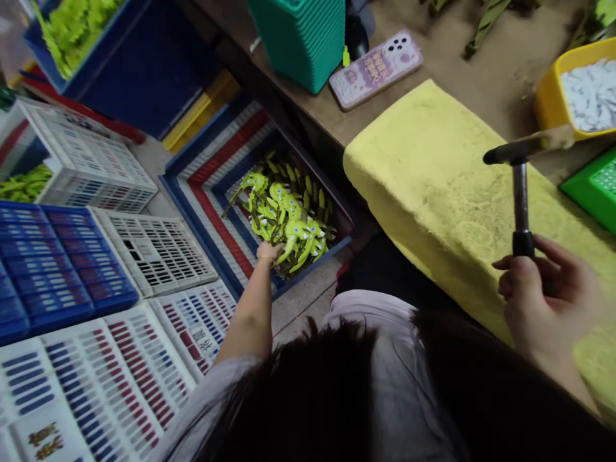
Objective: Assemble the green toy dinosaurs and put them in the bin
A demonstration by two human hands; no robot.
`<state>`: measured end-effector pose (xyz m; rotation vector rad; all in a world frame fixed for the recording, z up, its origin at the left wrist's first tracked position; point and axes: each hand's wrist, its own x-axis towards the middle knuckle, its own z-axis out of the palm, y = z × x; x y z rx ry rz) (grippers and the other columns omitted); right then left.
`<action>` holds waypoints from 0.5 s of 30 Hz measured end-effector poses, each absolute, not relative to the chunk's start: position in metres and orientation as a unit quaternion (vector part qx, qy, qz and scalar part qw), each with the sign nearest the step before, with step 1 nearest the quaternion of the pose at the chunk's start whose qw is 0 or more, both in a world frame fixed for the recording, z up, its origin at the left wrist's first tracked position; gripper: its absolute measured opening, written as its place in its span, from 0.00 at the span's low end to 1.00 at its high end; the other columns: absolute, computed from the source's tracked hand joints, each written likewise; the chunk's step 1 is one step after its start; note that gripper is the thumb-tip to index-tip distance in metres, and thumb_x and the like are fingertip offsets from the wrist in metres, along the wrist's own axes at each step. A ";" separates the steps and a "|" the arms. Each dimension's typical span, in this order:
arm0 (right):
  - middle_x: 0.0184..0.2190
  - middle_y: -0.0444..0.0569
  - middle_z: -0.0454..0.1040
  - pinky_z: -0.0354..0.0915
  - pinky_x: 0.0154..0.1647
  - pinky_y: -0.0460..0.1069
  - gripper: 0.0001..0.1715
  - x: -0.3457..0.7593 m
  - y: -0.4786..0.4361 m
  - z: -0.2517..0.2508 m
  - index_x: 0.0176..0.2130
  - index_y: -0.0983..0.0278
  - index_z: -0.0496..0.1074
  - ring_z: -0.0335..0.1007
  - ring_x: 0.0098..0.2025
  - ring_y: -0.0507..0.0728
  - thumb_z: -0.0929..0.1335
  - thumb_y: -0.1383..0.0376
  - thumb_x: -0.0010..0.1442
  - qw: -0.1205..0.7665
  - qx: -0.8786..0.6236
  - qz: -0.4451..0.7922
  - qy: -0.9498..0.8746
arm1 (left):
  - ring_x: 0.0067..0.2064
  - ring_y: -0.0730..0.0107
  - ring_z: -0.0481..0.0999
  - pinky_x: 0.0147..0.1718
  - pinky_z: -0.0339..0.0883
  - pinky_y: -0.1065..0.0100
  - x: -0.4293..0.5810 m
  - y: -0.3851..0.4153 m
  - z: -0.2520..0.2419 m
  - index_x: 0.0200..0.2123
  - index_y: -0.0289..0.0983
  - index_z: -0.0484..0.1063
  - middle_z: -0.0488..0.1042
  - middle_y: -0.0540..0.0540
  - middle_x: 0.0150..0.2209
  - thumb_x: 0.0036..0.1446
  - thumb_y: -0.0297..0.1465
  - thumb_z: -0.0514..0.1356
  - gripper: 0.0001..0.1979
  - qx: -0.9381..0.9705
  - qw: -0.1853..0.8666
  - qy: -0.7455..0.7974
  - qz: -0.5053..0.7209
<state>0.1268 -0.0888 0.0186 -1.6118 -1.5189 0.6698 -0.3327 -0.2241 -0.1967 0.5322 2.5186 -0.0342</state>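
My right hand [553,295] is closed around the black grip of a small hammer [520,199], which stands upright with its dark head at the top. Below and behind the hammer is a thick yellow foam-like block [423,147] with a worn upper face. My left hand [269,251] reaches down into a striped crate [192,173] and touches a pile of lime-green toy dragons [289,212] with blue eyes and white teeth or claws. Its fingers are hidden among the dragons, so I cannot tell whether they grip one.
On the table lie a phone in a purple case [376,69], stacked teal baskets [308,45], a yellow tub of small white pieces [553,90] and a green basket [594,186]. White crates [163,250] and blue crates [62,269] crowd the left side. A blue bin [139,70] holds green pieces.
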 end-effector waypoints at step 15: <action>0.53 0.61 0.71 0.70 0.51 0.59 0.17 0.101 -0.093 -0.004 0.51 0.62 0.70 0.71 0.50 0.60 0.64 0.62 0.63 0.374 -0.522 0.161 -0.749 | 0.47 0.54 0.75 0.44 0.69 0.55 -0.203 -0.038 -0.009 0.48 0.40 0.72 0.77 0.40 0.43 0.46 0.38 0.60 0.23 0.620 0.185 0.756 0.097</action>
